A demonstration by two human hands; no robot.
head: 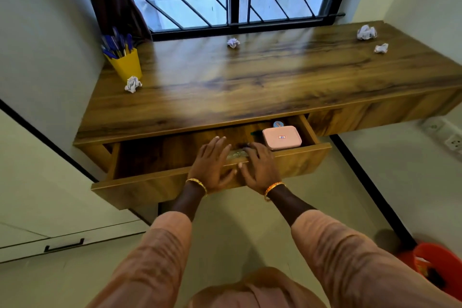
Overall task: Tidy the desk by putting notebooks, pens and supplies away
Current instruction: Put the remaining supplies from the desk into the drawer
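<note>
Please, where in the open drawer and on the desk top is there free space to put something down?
In the drawer, the left half is bare, from its left wall to the left hand. The right end is crowded: pink box, blue round thing, right hand. On the desk, the wide middle is free, between the yellow pen cup and the paper balls at right.

Glossy wood, crumpled paper, smooth plastic

Tabletop [250, 75] and drawer [160, 187]: glossy wood grain; paper balls [133, 84]: crumpled, matt; yellow cup [127, 64] and pink box [282, 137]: smooth plastic.
</note>
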